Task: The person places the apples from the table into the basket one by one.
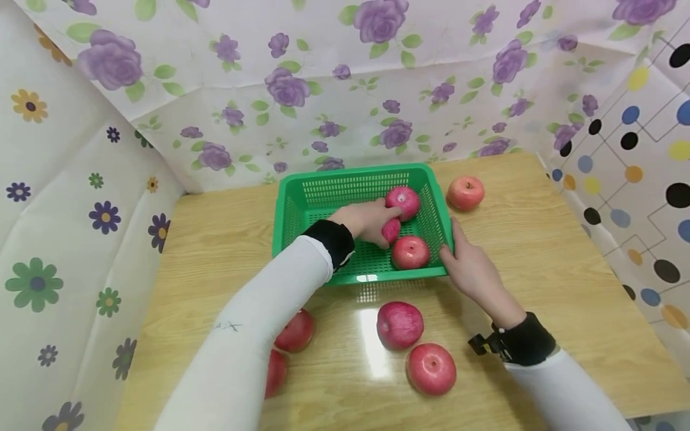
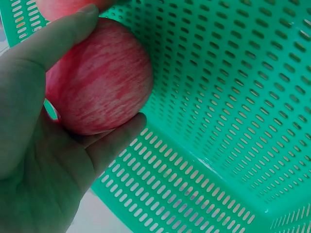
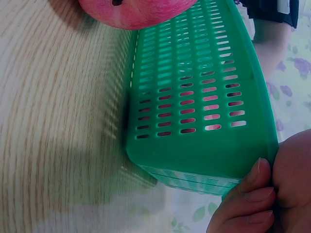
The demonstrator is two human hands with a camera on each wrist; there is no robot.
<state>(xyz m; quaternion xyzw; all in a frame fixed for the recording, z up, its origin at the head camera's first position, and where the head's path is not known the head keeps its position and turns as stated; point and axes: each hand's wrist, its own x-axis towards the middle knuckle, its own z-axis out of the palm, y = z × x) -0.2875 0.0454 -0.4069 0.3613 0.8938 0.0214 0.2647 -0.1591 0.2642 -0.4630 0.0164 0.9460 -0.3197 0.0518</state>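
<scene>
Inside the green plastic basket (image 1: 350,279), my left hand (image 1: 369,221) grips a red apple (image 1: 391,230), fingers and thumb around its sides. The left wrist view shows this streaked apple (image 2: 104,80) close to the basket's perforated wall (image 2: 228,82). Two more apples are in the basket: one (image 1: 404,200) just beyond the gripped apple, another (image 1: 411,251) nearer the front. My right hand (image 1: 474,269) pinches the basket's right rim near the front corner; in the right wrist view its fingers (image 3: 250,196) curl over that edge.
On the wooden table (image 1: 215,239), a lighter apple (image 1: 466,193) sits right of the basket. In front lie a dark red apple (image 1: 400,325) and a rounder one (image 1: 431,369). Two more apples (image 1: 295,331) are partly behind the left sleeve. Patterned sheets (image 1: 334,90) border the table.
</scene>
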